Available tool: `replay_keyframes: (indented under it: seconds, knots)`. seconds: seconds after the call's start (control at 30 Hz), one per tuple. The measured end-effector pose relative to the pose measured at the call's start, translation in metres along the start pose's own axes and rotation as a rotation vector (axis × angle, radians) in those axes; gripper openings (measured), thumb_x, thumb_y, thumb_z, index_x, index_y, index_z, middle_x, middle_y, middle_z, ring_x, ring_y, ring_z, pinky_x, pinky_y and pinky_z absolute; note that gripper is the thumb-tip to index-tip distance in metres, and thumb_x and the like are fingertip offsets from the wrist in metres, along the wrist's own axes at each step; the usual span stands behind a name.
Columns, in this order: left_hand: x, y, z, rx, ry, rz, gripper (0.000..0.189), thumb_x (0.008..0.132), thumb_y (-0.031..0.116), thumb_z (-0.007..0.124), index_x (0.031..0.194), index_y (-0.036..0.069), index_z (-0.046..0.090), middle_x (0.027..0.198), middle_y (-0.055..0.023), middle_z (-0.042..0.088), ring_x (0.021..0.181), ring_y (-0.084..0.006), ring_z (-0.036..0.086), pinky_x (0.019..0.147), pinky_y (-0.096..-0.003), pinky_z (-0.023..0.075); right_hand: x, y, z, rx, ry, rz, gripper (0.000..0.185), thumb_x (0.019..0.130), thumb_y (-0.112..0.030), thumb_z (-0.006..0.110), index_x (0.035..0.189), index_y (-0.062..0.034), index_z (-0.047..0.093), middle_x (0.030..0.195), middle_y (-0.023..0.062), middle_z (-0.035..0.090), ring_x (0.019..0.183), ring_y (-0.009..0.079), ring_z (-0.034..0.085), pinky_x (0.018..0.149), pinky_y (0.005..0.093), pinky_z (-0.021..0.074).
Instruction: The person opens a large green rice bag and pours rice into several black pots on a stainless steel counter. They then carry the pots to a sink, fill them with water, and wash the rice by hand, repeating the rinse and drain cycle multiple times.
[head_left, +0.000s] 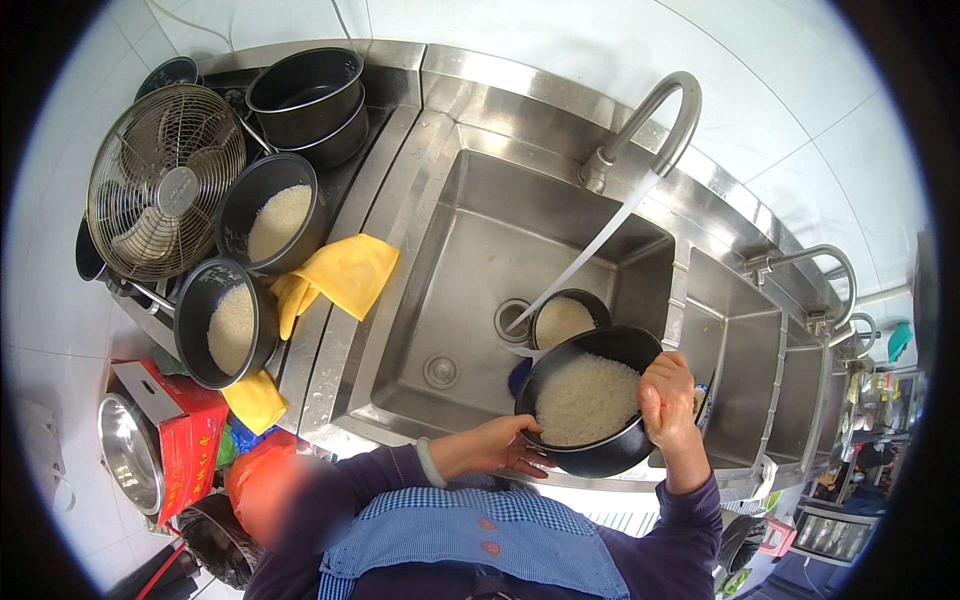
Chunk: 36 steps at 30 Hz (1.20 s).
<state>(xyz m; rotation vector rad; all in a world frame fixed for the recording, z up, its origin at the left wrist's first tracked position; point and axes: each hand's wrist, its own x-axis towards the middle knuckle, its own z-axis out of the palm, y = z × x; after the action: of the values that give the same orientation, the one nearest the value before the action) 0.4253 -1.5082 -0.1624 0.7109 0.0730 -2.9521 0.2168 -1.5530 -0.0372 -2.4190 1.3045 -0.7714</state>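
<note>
A black rice cooker inner pot (600, 457) with white rice (589, 397) is held over the near right part of the sink. My right hand (664, 397) grips its rim on the right side, thumb inside. At the left, my left hand (506, 446) has its thumb at the rim and its fingers by the outer wall. Beyond this pot, a smaller dark container (596, 301) with rice (564, 322) stands in the sink basin (480, 262). Water (600, 244) streams from the curved faucet (679, 112) towards the drain (514, 319).
On the left stand two rice pots (319, 225) (266, 322), yellow rubber gloves (352, 274), a metal fan (165, 180) and stacked dark pots (307, 112). A red box (191, 450) and a steel bowl (131, 454) are lower left. More sink basins (735, 337) lie to the right.
</note>
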Motion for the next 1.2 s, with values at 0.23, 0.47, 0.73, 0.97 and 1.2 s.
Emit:
replay_keyframes:
  seconds: [0.23, 0.47, 0.73, 0.97, 1.2]
  knots:
    - [0.001, 0.003, -0.001, -0.015, 0.004, 0.0, 0.048, 0.081, 0.019, 0.038, 0.122, -0.004, 0.03, 0.121, -0.0217, 0.04, 0.111, -0.0348, 0.041, 0.093, -0.0467, 0.0313, 0.006, 0.0, 0.001, 0.002, -0.015, 0.01, 0.033, 0.078, -0.023, 0.046, 0.05, -0.0049, 0.043, 0.05, 0.0082, 0.042, 0.05, 0.0265, 0.043, 0.059, 0.0341, 0.0349]
    - [0.004, 0.008, -0.004, -0.032, 0.024, 0.02, 0.047, 0.08, 0.018, 0.04, 0.12, -0.005, 0.033, 0.12, -0.0229, 0.04, 0.107, -0.0367, 0.043, 0.092, -0.0466, 0.0326, 0.007, 0.003, 0.002, -0.007, -0.01, 0.015, 0.031, 0.077, -0.022, 0.047, 0.051, -0.0048, 0.045, 0.051, 0.0084, 0.044, 0.051, 0.0266, 0.044, 0.06, 0.0342, 0.0354]
    - [0.026, 0.063, -0.021, 0.097, 0.211, 0.072, 0.041, 0.076, 0.015, 0.041, 0.107, -0.011, 0.04, 0.104, -0.0274, 0.047, 0.097, -0.039, 0.048, 0.087, -0.0468, 0.04, -0.016, 0.044, 0.036, -0.053, 0.268, 0.025, 0.037, 0.082, -0.025, 0.038, 0.051, -0.0053, 0.043, 0.051, 0.0093, 0.041, 0.054, 0.0279, 0.044, 0.068, 0.0377, 0.0373]
    - [0.047, 0.105, -0.027, 0.371, 0.362, 0.302, 0.038, 0.075, 0.01, 0.039, 0.108, -0.008, 0.04, 0.1, -0.0221, 0.052, 0.089, -0.0327, 0.055, 0.079, -0.0455, 0.0459, -0.039, 0.082, 0.1, 0.089, 0.792, 0.408, 0.021, 0.084, -0.017, 0.044, 0.099, -0.003, 0.044, 0.102, 0.0141, 0.046, 0.096, 0.0242, 0.043, 0.091, 0.0348, 0.0285]
    - [0.035, 0.115, -0.03, 0.494, 0.49, 0.419, 0.037, 0.073, 0.008, 0.04, 0.107, -0.007, 0.042, 0.098, -0.0195, 0.054, 0.085, -0.0291, 0.057, 0.073, -0.0454, 0.0482, -0.045, 0.084, 0.137, 1.146, 0.563, 1.093, 0.054, 0.078, -0.007, 0.044, 0.129, -0.0057, 0.025, 0.119, 0.0105, 0.04, 0.108, 0.0182, 0.039, 0.091, 0.0278, 0.03]
